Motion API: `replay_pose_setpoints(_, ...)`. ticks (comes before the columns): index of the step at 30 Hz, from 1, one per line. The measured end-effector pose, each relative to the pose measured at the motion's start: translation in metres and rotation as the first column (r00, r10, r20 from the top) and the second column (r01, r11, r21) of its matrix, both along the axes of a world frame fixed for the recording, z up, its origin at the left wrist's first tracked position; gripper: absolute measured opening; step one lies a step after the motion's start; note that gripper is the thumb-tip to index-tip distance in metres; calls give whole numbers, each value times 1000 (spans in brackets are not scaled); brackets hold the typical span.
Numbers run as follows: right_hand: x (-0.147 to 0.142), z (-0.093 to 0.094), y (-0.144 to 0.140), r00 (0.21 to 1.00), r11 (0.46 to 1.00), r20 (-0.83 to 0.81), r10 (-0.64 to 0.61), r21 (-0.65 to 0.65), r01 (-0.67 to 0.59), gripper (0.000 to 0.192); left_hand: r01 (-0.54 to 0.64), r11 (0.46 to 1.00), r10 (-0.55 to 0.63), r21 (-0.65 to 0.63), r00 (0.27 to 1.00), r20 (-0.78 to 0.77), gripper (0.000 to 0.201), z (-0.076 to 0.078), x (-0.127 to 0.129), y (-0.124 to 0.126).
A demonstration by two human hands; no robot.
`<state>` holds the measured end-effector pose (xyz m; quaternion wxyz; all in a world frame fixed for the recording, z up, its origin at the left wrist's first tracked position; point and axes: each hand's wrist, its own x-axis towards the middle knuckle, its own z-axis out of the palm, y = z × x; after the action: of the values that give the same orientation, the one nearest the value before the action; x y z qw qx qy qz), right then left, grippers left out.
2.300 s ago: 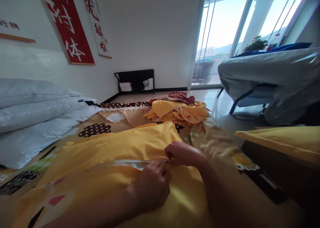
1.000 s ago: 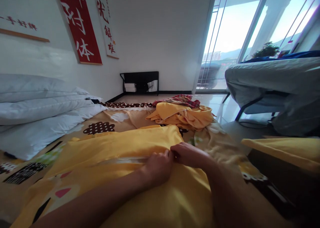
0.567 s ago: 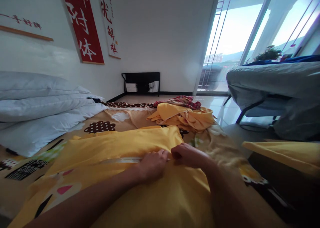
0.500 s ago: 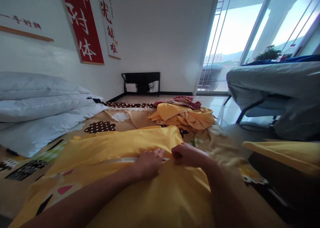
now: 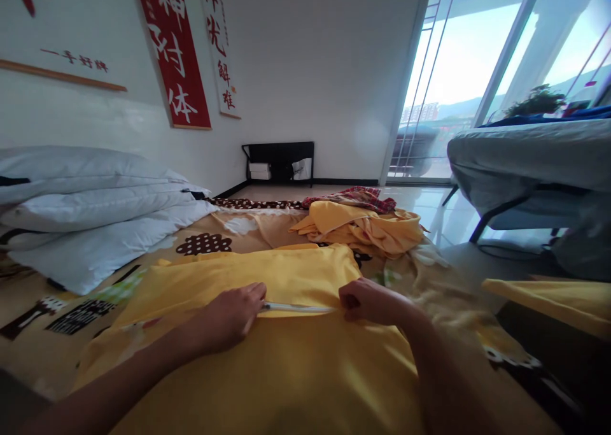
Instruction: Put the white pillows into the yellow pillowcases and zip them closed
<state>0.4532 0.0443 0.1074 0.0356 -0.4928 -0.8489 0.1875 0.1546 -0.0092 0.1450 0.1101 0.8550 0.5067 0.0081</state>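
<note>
A yellow pillowcase (image 5: 296, 365) lies in front of me on the bed, with a pale zipper (image 5: 300, 307) running across it. My left hand (image 5: 231, 314) is closed at the left end of the zipper's visible stretch, its fingertips pinching there; the pull itself is hidden or too small to make out. At the zipper's right end, my right hand (image 5: 367, 301) grips a fold of the yellow cloth between thumb and curled fingers. Between the two hands the zipper lies nearly straight.
White pillows (image 5: 105, 212) are stacked at the left. Crumpled yellow cloths (image 5: 363, 225) and a red plaid cloth (image 5: 351, 198) lie at the bed's far edge. More yellow fabric (image 5: 554, 301) sits at right, below a covered table (image 5: 529, 155). A black rack (image 5: 281, 151) stands by the wall.
My left hand has slid left along the zipper, widening the gap to my right hand and baring more zipper between them. The right hand keeps its hold; the view has shifted slightly.
</note>
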Motion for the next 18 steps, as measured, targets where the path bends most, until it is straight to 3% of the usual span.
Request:
replay_pose_setpoints(9, -2, 2, -1, 1000, 1000, 7, 17, 4, -18, 4, -91, 994, 88, 65, 995, 51, 29, -1, -46, -15)
replay_pose_setpoints(18, -1, -8, 5, 1000, 1000, 7, 29, -5, -29, 8, -131, 978, 137, 165, 990, -24, 31, -4, -58, -28)
